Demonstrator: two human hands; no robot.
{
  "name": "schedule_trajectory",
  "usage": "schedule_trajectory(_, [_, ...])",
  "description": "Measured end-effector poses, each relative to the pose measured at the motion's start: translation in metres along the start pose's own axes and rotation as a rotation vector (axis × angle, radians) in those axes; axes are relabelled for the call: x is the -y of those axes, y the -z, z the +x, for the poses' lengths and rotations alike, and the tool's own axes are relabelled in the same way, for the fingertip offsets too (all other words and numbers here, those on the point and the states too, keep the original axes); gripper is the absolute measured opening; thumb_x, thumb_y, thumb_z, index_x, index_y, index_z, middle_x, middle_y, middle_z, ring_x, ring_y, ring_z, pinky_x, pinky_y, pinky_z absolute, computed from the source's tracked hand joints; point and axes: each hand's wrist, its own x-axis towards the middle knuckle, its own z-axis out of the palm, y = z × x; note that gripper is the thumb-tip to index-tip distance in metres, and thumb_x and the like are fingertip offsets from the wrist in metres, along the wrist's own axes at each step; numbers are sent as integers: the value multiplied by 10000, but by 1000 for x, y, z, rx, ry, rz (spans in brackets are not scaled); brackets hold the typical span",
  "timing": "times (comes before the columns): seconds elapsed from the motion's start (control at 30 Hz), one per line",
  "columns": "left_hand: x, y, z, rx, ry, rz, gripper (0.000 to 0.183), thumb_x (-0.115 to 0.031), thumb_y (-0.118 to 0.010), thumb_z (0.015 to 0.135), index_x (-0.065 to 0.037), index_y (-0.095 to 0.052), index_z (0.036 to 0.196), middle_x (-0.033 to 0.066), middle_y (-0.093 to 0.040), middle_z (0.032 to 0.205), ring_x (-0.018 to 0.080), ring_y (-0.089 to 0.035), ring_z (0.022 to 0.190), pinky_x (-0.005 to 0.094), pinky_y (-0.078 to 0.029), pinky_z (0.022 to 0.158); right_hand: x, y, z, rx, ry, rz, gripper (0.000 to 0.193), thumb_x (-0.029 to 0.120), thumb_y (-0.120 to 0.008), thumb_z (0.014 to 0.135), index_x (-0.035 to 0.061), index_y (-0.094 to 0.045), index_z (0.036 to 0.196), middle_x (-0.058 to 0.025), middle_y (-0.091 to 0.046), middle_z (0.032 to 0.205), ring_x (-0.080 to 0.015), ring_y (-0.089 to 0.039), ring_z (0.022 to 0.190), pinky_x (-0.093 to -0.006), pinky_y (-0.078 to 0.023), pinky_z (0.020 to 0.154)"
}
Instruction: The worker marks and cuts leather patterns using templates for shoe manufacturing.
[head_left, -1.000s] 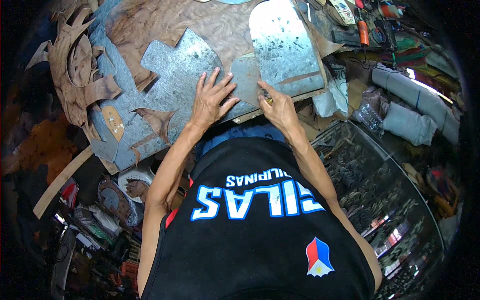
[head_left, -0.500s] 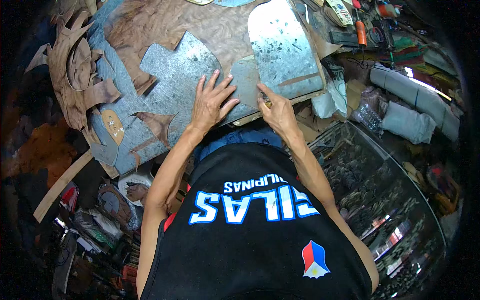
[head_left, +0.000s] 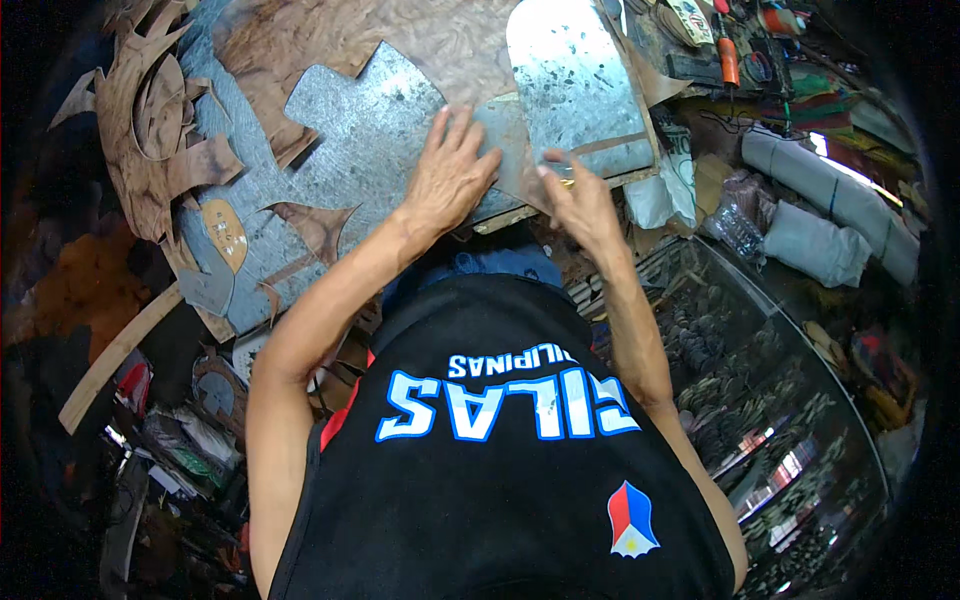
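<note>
from where i stand, the left hand (head_left: pixel 450 180) lies low, fingers bent and slightly parted, thumb held off to the side, its tips resting at the left edge of a thin, flat, slate-grey sheet piece with a curved upper edge (head_left: pixel 508 130). the right hand (head_left: pixel 583 205) is blurred, its fingers curled and seeming to pinch a small object with a brassy yellow glint (head_left: pixel 567 184); i can't make out its full shape.

the grey piece sits between the two hands, near the front edge of the blue-grey, scuffed, metal-looking tabletop (head_left: pixel 350 220), with a broad brown marbled leather hide (head_left: pixel 455 45) spread beyond it.

i'd judge the grey piece light and fairly stiff, unlikely to break, though its smooth face could skate under a light touch. spread fingertips pressed down well inside its outline should steady it better than a pinch at the rim, and to lift it, i'd catch the near edge.

the hide looks softer, apt to wrinkle if pushed, so flat pressure suits it too. off left, curled brown leather offcuts (head_left: pixel 205 168) look springy and feather-light.
</note>
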Motion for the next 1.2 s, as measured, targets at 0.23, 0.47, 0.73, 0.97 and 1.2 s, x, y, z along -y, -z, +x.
schedule_trajectory(0.23, [17, 12, 55, 366, -410, 126, 310, -339, -563, 890, -65, -681, 975, 123, -623, 1148, 255, -554, 1201, 462, -375, 1089, -31, 10, -31, -108, 334, -444, 388, 76, -550, 885, 10, -494, 1264, -312, -579, 1055, -474, -591, 971, -525, -478, 812])
schedule_trajectory(0.47, [3, 49, 136, 1161, 12, -387, 918, -823, -439, 814, -92, -560, 1354, 211, -513, 1393, 370, -528, 1266, 506, -383, 1073, 7, -60, 1, -221, 525, -225, 346, 124, -627, 881, -2, -588, 1201, -257, -628, 993, -427, -610, 973, -465, -483, 834])
schedule_trajectory(0.73, [-11, 50, 143, 1313, 13, -317, 1060, -818, -521, 772, -119, -286, 1533, 200, -277, 1564, 391, -382, 1384, 562, -233, 1161, 5, -105, 41, -532, 512, -222, 259, 172, -601, 911, -28, -666, 1064, -295, -669, 917, -440, -672, 863, -443, -547, 752])
schedule_trajectory(0.97, [-5, 53, 134, 1228, 27, -346, 1148, -843, -602, 685, -4, -418, 1446, 261, -395, 1482, 406, -375, 1381, 532, -336, 1116, 17, -108, 36, -579, 559, -229, 250, 150, -588, 916, -48, -668, 1045, -303, -665, 898, -435, -674, 856, -444, -547, 741])
schedule_trajectory(1.2, [-8, 53, 135, 1226, 29, -332, 1160, -849, -600, 678, -14, -400, 1459, 251, -360, 1506, 403, -355, 1394, 543, -329, 1118, 18, -109, 37, -576, 512, -292, 267, 146, -567, 913, -46, -667, 1070, -323, -656, 931, -453, -663, 889, -461, -536, 779])
